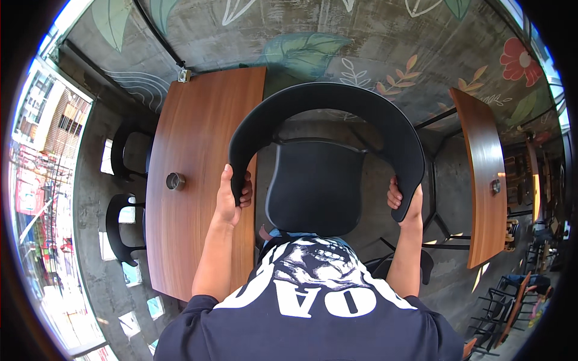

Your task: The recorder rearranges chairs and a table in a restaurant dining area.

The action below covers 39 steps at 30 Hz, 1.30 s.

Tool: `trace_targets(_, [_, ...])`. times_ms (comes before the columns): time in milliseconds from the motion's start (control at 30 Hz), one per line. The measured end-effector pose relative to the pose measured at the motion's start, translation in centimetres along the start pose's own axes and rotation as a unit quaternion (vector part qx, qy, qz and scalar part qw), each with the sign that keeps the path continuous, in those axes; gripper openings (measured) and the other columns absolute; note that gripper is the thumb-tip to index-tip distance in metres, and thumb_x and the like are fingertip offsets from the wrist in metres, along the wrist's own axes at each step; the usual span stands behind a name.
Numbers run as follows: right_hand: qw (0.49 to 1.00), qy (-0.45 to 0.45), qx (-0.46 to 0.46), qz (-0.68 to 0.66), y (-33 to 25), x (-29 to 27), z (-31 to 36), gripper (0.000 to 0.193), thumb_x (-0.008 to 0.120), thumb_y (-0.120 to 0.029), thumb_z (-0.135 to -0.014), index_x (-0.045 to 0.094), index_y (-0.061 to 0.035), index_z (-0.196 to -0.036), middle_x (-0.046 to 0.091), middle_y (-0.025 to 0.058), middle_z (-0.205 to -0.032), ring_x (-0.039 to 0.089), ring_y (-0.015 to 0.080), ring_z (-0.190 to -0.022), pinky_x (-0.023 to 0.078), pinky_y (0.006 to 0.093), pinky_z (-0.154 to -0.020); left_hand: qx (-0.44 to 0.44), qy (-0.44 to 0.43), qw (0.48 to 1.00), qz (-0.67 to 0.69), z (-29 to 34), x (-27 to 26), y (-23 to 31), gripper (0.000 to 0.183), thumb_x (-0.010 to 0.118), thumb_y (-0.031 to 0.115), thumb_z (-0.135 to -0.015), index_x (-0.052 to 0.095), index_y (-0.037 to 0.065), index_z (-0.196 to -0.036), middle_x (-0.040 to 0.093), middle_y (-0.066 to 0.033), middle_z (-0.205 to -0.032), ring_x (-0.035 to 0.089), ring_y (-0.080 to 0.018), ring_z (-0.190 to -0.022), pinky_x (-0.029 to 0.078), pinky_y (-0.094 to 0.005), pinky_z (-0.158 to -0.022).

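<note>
A black chair stands right in front of me, its curved backrest (328,99) arching away and its two ends reaching toward me. My left hand (232,195) is wrapped round the left end of the backrest, thumb on the outside and fingers on the inside. Round the right end closes my right hand (407,197), with its fingers showing on the inner side. Below and between the hands lies the dark seat (316,189), with nothing on it. The chair's legs are mostly hidden.
Close on my left is a long wooden table (205,144) with a small round ashtray-like dish (175,181). Black chairs (125,228) line its far side. Another wooden table (481,174) stands to the right, holding a similar dish (496,186). A painted concrete wall (361,36) rises ahead.
</note>
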State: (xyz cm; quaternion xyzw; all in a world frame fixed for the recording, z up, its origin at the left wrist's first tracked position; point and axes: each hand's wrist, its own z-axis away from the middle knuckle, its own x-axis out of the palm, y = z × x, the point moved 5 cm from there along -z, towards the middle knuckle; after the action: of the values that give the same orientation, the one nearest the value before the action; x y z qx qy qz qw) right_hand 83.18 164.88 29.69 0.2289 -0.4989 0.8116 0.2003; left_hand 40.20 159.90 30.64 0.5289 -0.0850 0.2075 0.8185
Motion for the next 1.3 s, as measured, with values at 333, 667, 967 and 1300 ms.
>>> trace_targets(333, [0.999,-0.033,0.005,0.006,3.6,-2.2,7.2,0.036,0.041,-0.037,-0.099,0.054,-0.0050,-0.088,0.037,-0.0028,-0.051,0.032,0.0078,-0.041,0.027,0.0228,-0.039,0.032,0.081,0.996,-0.038,11.0,-0.3,-4.2,0.068,0.048,0.081,-0.084,0.054,0.013,-0.089,0.039,0.0064,-0.065,0.035,-0.0039,-0.051,0.024,-0.0196,-0.046])
trace_targets(667, [0.997,-0.073,-0.015,0.026,5.9,-2.2,13.4,0.035,0.043,-0.038,-0.099,0.052,-0.0057,-0.089,0.037,-0.0032,-0.053,0.033,0.0077,-0.042,0.027,0.0228,-0.039,0.060,0.080,0.995,-0.005,17.7,-1.9,-6.3,0.068,0.047,0.081,-0.084,0.055,0.013,-0.091,0.040,0.0065,-0.066,0.036,-0.0045,-0.052,0.025,-0.0198,-0.047])
trace_targets(967, [0.998,-0.047,-0.004,0.034,9.4,-0.4,19.9,0.033,0.044,-0.037,-0.098,0.051,-0.0058,-0.089,0.037,-0.0026,-0.053,0.033,0.0083,-0.042,0.027,0.0231,-0.039,0.029,0.064,0.997,-0.008,22.2,-6.3,-8.3,0.069,0.044,0.082,-0.084,0.054,0.014,-0.088,0.039,0.0070,-0.064,0.036,-0.0058,-0.051,0.025,-0.0207,-0.047])
trace_targets(1300, [0.999,-0.038,0.007,0.019,13.1,0.0,26.7,0.032,0.046,-0.037,-0.097,0.049,-0.0057,-0.092,0.037,-0.0023,-0.055,0.035,0.0090,-0.045,0.029,0.0237,-0.040,0.026,0.052,0.998,0.015,26.4,-10.1,-11.6,0.068,0.044,0.081,-0.086,0.055,0.014,-0.088,0.039,0.0066,-0.063,0.036,-0.0057,-0.050,0.027,-0.0211,-0.046])
